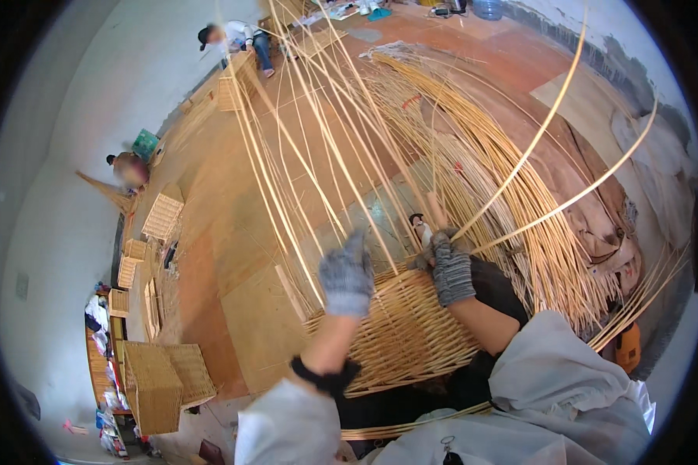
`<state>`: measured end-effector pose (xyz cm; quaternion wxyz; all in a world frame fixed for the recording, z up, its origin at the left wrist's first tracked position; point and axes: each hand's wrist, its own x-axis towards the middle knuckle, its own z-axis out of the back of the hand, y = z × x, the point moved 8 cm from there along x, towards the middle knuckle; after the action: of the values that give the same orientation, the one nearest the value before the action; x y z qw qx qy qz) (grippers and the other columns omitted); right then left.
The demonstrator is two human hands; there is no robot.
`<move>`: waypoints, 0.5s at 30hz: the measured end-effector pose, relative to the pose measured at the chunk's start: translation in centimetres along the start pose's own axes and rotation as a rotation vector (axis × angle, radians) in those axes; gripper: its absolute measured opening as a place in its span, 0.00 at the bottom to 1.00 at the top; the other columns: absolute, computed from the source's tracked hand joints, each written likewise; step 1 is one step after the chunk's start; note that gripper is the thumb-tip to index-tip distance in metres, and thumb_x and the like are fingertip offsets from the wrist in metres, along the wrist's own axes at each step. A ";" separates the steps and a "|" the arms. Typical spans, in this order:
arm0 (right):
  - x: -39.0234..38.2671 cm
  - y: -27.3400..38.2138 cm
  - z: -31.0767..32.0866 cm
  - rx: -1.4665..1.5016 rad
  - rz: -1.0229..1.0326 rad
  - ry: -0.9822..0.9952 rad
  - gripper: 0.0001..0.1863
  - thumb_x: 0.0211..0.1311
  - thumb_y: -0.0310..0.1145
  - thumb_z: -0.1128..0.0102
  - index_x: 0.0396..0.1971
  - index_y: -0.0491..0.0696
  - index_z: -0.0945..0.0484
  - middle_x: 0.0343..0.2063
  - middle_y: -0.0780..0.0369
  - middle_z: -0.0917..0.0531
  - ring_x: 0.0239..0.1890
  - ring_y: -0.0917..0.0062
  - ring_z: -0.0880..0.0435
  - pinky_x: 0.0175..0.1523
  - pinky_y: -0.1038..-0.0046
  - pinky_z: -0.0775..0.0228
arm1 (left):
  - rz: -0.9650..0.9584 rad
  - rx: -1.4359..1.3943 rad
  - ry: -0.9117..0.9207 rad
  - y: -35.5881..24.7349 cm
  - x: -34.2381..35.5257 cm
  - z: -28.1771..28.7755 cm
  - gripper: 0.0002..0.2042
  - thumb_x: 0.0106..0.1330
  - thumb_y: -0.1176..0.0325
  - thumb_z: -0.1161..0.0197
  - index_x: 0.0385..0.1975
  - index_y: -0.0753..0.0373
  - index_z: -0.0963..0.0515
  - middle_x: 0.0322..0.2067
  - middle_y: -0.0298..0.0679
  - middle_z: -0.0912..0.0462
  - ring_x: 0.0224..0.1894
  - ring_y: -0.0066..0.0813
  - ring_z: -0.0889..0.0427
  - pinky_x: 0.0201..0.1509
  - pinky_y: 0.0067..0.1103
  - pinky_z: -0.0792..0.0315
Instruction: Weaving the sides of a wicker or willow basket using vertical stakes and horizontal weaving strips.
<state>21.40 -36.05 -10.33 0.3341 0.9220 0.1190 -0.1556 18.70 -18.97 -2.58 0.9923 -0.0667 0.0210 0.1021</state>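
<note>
A half-woven wicker basket (415, 329) rests at my lap, with tall pale wicker rods (322, 128) rising from its far edge. My left hand (346, 280), in a grey knit glove, is raised over the basket's upper left, beside the upright rods. One finger points upward and the hand is a little blurred; nothing shows in it. At the right corner, my right hand (450, 271), also gloved, is closed around wicker rods, two of which (554, 211) bow out to the upper right. A flat wooden stake (436, 209) stands just behind that hand.
A large bundle of loose rods (512, 186) lies to the right. Finished wicker baskets (153, 387) stand at the left, smaller ones (163, 213) farther along the wall. Two other people (240, 37) sit farther off. An orange tool (628, 346) lies by my right side.
</note>
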 end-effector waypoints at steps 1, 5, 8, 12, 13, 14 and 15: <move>0.5 -0.1 0.8 -0.004 0.012 -0.014 0.09 0.65 0.31 0.52 0.41 0.43 0.33 0.15 0.65 0.35 0.16 0.81 0.36 0.21 0.75 0.36 | 0.167 -0.187 0.221 -0.8 -1.2 -2.6 0.23 0.69 0.56 0.58 0.60 0.61 0.39 0.53 0.48 0.28 0.49 0.45 0.24 0.55 0.38 0.35; -0.6 -0.1 0.2 -0.308 0.054 0.037 0.04 0.63 0.27 0.50 0.36 0.45 0.33 0.19 0.63 0.30 0.19 0.79 0.31 0.24 0.74 0.34 | 0.394 -0.193 0.373 -0.5 -2.0 -6.4 0.21 0.66 0.54 0.52 0.52 0.63 0.29 0.47 0.49 0.23 0.47 0.47 0.24 0.54 0.34 0.34; -1.8 8.0 1.4 -0.058 0.233 0.067 0.12 0.50 0.18 0.42 0.26 0.49 0.35 0.33 0.56 0.22 0.30 0.70 0.22 0.32 0.71 0.28 | 0.281 -0.687 0.525 -0.7 -3.0 -6.4 0.22 0.63 0.50 0.48 0.47 0.61 0.25 0.47 0.48 0.23 0.50 0.44 0.26 0.57 0.30 0.37; -0.6 11.8 0.8 -0.490 0.192 0.291 0.17 0.44 0.11 0.41 0.22 0.48 0.37 0.34 0.56 0.22 0.35 0.66 0.21 0.39 0.68 0.24 | 0.126 -0.555 0.512 -1.2 -3.2 -7.1 0.25 0.59 0.45 0.44 0.46 0.61 0.24 0.44 0.48 0.21 0.49 0.42 0.24 0.54 0.29 0.34; 0.1 12.3 -1.2 -0.662 0.223 0.405 0.17 0.44 0.10 0.42 0.21 0.48 0.38 0.31 0.58 0.22 0.36 0.68 0.20 0.41 0.70 0.24 | 0.188 -0.565 0.476 -1.2 -3.2 -7.1 0.26 0.59 0.45 0.44 0.46 0.61 0.24 0.44 0.47 0.21 0.48 0.42 0.24 0.53 0.29 0.34; 1.7 10.8 -3.5 -0.776 0.219 0.504 0.16 0.43 0.11 0.42 0.26 0.47 0.35 0.36 0.55 0.22 0.40 0.67 0.21 0.45 0.69 0.26 | 0.276 -0.565 0.456 -0.3 -3.9 -7.6 0.26 0.58 0.45 0.43 0.46 0.61 0.24 0.44 0.47 0.21 0.48 0.41 0.24 0.53 0.29 0.33; 2.6 9.8 -7.3 -1.016 0.291 0.567 0.18 0.43 0.12 0.40 0.33 0.46 0.33 0.40 0.54 0.22 0.43 0.67 0.22 0.48 0.69 0.27 | 0.321 -0.540 0.499 -0.6 -4.3 -6.6 0.28 0.59 0.43 0.47 0.46 0.62 0.24 0.43 0.46 0.21 0.47 0.41 0.23 0.52 0.30 0.33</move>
<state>28.44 -38.32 -0.29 0.7062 0.6591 0.1354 0.2203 14.44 -21.35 -8.79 0.8750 -0.3436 0.2438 0.2383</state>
